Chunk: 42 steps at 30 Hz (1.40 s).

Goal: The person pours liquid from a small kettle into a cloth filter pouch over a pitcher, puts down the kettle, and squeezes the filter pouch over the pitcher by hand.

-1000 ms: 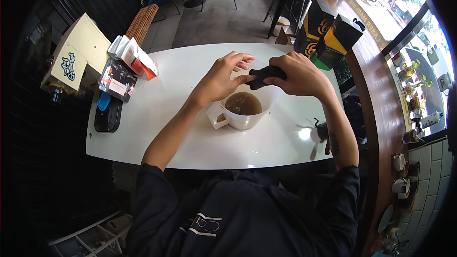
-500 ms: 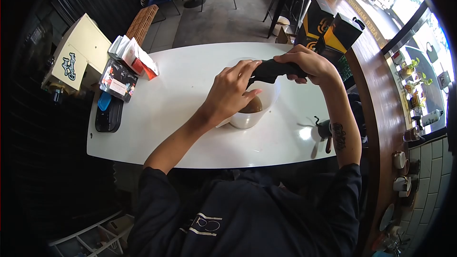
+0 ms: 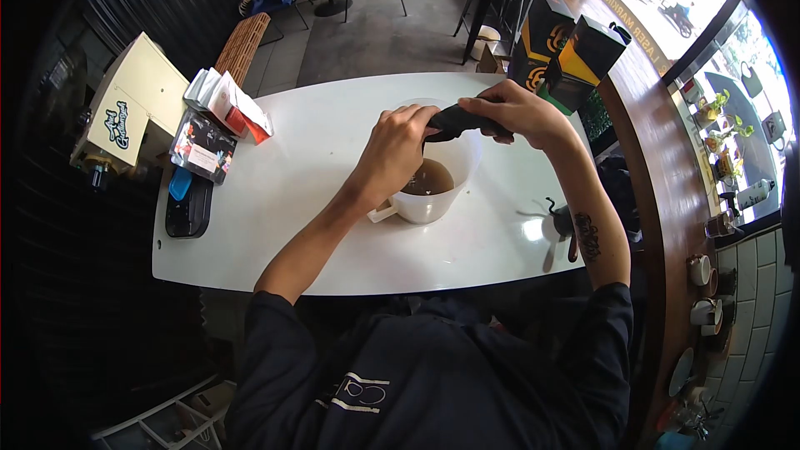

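Note:
A black cloth [image 3: 468, 121] is stretched and bunched between my two hands, above a translucent white plastic jug [image 3: 422, 210]. My left hand [image 3: 393, 148] grips one end of it, with the fingers curled over. At the other end, my right hand [image 3: 525, 112] is closed round the cloth. Murky brown liquid [image 3: 433, 177] partly fills the jug, whose handle points toward the lower left. My hands and the cloth hide part of the jug's far side.
On the white table [image 3: 267, 233], a dark gooseneck kettle [image 3: 562, 221] stands at the right. Packets [image 3: 225, 100], a card [image 3: 202, 146] and a black case [image 3: 189, 210] sit on the left. Black boxes [image 3: 583, 58] stand beyond the right corner, beside a wooden counter [image 3: 642, 125].
My left fingers, loosely spread before, now wrap the cloth's end. Both hands and the cloth have shifted slightly left in view, and more of the liquid shows.

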Each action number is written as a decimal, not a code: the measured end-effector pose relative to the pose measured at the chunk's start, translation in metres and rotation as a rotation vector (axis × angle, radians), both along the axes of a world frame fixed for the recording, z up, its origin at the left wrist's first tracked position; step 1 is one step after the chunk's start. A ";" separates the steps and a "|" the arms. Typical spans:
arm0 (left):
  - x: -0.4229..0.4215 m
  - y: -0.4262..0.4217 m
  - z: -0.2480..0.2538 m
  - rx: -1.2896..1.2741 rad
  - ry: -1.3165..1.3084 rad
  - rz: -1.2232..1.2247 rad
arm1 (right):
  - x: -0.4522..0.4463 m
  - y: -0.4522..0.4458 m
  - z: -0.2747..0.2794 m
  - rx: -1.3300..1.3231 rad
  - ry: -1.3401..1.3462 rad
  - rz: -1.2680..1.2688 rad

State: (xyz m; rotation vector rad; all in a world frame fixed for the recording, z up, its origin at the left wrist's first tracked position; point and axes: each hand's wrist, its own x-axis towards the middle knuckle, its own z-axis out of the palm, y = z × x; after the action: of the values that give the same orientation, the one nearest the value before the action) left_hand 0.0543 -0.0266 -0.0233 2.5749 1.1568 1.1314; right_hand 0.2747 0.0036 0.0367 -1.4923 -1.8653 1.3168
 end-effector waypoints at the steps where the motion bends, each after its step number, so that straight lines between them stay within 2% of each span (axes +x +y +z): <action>1: 0.000 0.001 0.001 -0.076 -0.029 -0.007 | -0.002 -0.001 -0.001 0.115 -0.090 0.030; 5: -0.003 0.002 0.006 -0.213 -0.102 -0.033 | -0.008 -0.007 0.000 0.249 -0.217 0.063; 7: -0.004 0.003 0.006 -0.252 -0.101 -0.041 | -0.009 -0.007 -0.006 0.500 -0.207 0.099; 16: -0.010 0.007 0.007 -0.432 -0.079 -0.061 | -0.012 -0.013 -0.007 0.657 -0.293 0.211; 21: -0.013 0.002 0.012 -0.474 -0.012 -0.064 | -0.008 -0.012 -0.003 0.599 -0.304 0.223; 26: -0.021 0.000 0.007 -0.306 0.063 -0.167 | -0.004 -0.014 0.002 0.487 -0.421 0.181; 28: -0.022 0.001 0.010 -0.325 0.078 -0.176 | -0.002 -0.009 -0.006 0.487 -0.424 0.111; 30: -0.022 0.006 0.011 -0.343 0.093 -0.185 | -0.005 -0.008 0.003 0.439 -0.436 0.146; 32: -0.021 0.012 0.010 -0.468 -0.018 -0.235 | -0.005 -0.007 0.004 0.394 -0.448 0.181; 35: -0.016 0.010 0.016 -0.527 -0.023 -0.113 | -0.005 -0.005 0.000 0.491 -0.450 0.189; 38: -0.013 0.010 0.016 -0.511 -0.088 -0.169 | -0.008 -0.007 0.010 0.409 -0.469 0.250; 40: -0.015 0.012 0.016 -0.530 -0.058 -0.221 | -0.006 -0.006 0.010 0.286 -0.354 0.230; 42: -0.016 0.018 0.013 -0.546 -0.028 -0.278 | -0.003 -0.003 0.005 0.306 -0.284 0.251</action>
State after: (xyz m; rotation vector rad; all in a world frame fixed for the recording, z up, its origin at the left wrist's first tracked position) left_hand 0.0385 -0.0084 -0.0107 2.1942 0.9034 0.6720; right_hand 0.2720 0.0010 0.0421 -1.3725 -2.3754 0.8945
